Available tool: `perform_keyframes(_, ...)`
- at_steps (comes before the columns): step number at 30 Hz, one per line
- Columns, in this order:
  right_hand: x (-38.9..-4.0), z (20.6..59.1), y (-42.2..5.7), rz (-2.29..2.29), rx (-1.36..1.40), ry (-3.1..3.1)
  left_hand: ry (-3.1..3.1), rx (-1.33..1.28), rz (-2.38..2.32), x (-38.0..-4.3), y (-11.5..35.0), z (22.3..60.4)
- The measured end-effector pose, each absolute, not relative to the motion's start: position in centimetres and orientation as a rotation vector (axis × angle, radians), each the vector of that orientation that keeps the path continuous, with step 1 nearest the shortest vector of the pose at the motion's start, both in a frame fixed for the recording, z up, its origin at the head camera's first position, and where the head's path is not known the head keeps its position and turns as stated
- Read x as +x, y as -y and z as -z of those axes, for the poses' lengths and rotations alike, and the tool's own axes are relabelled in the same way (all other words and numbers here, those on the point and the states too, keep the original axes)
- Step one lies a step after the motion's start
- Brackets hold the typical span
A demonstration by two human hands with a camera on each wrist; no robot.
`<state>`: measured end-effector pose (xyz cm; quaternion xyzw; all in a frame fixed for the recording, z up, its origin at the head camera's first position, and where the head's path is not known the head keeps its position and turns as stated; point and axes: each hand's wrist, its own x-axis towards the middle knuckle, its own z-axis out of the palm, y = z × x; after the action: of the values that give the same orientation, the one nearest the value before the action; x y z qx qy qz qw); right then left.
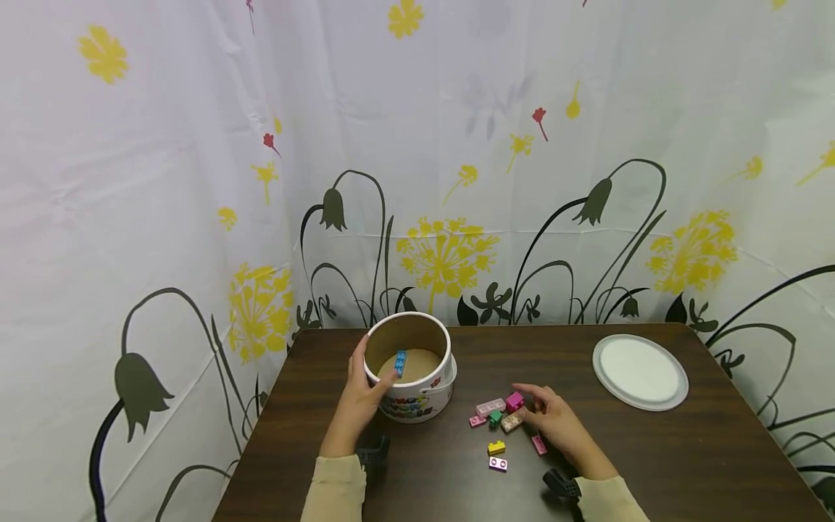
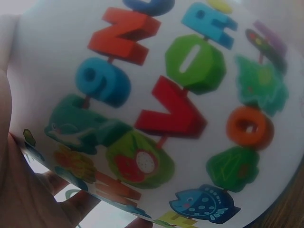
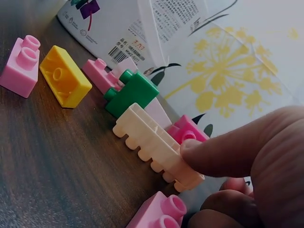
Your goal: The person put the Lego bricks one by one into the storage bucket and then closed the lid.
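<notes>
My left hand (image 1: pixel 355 406) holds a white bucket (image 1: pixel 407 408) with colourful letter and animal pictures, its thumb over the rim and fingers around the outer side. Inside the bucket, a blue toy brick (image 1: pixel 401 360) shows near the thumb tip. My right hand (image 1: pixel 554 420) is at a loose group of toy bricks on the table. Its thumb touches a tan brick (image 3: pixel 154 142) tipped on its side, while the index finger reaches over by a magenta brick (image 1: pixel 514 401). Beside these lie a green brick (image 3: pixel 133 92) and a pale pink brick (image 1: pixel 491 407).
A yellow brick (image 1: pixel 496 447), a light pink two-stud brick (image 1: pixel 498 464) and a pink brick (image 1: pixel 538 444) lie nearer the front of the dark wooden table (image 1: pixel 443 486). At the back right is a white round lid (image 1: pixel 642 370). A patterned curtain (image 1: pixel 417 145) hangs behind.
</notes>
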<state>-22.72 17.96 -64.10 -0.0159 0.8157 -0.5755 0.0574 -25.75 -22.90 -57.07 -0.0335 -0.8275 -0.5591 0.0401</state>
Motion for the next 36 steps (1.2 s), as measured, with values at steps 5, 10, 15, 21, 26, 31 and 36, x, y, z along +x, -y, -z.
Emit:
perform_keyframes(5,-22.45,63.99,-17.77,1.743,0.004,-2.466,2.536,-0.104,1.721,-25.60,22.89,57.07)
perform_keyframes(10,-22.47,63.97,-17.69,1.740,0.026,-2.471,2.532,-0.118,1.716,-25.64,22.93,57.07)
perform_keyframes(15,-22.41,64.06,-17.42,1.680,0.019,-2.520,2.528,-0.124,1.719,-25.59,22.99,57.07)
perform_keyframes(21,-22.43,64.06,-17.44,1.686,0.030,-2.520,2.542,-0.112,1.719,-25.52,22.97,57.17)
perform_keyframes(26,-22.44,64.09,-17.59,1.695,0.010,-2.517,2.548,-0.109,1.709,-25.60,22.92,57.18)
perform_keyframes(31,-22.61,64.27,-17.78,1.739,-0.002,-2.482,2.543,-0.115,1.712,-25.77,22.90,57.06)
perform_keyframes(36,-22.44,64.03,-18.05,1.882,0.052,-2.326,2.545,-0.115,1.712,-25.76,22.90,57.02)
